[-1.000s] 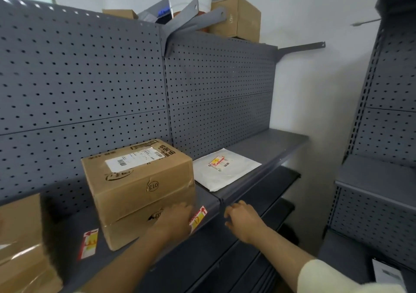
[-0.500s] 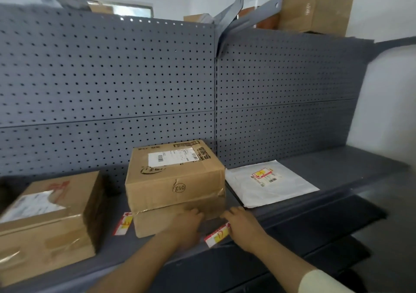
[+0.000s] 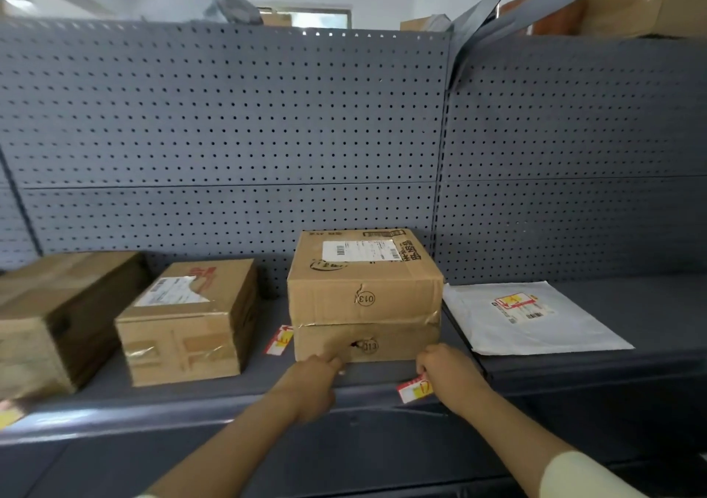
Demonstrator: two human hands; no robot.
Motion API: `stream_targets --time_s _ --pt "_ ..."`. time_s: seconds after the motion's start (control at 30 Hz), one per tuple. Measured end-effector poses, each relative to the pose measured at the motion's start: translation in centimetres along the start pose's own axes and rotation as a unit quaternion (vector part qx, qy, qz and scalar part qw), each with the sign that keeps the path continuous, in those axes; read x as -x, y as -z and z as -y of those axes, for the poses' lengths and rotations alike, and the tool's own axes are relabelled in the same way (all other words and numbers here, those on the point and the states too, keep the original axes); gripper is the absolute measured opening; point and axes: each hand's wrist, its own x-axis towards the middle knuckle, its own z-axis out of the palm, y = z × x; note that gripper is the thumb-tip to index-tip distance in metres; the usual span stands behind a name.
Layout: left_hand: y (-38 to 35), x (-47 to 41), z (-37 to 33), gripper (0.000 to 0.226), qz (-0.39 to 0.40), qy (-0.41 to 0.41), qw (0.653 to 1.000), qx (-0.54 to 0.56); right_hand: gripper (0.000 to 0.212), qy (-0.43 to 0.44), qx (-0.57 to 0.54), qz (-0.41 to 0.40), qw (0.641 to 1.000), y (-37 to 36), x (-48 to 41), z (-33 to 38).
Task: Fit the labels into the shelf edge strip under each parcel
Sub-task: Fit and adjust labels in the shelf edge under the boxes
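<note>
Shifting leftward since before, right hand [image 3: 451, 373] pinches label [image 3: 415, 389].

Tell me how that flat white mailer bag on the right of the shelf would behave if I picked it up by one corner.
The white mailer bag lies almost flat on the shelf, so it probably holds something thin and light. Its wrinkled plastic skin suggests it would likely flop and sag from one corner. The smooth film may also slide easily on the metal.
</note>
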Motion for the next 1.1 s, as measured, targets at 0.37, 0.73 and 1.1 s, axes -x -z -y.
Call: stream_targets --time_s 0.37,0.73,1.1 --pt "-0.3 3.9 1.5 0.042 -0.052 0.026 0.997 -0.052 0.032 0.056 0.049 0.002 0.997 0.4 1.5 0.4" --pt "0.4 7.0 3.3 0.045 -0.081 0.045 0.995 -0.047 0.041 0.108 0.079 -0.038 0.990 2.2 1.6 2.8" --pt "2.4 13.0 11.8 0.047 -0.069 0.081 0.994 -0.034 0.042 0.133 -0.131 -0.103 0.977 3.7 -2.1 15.7"
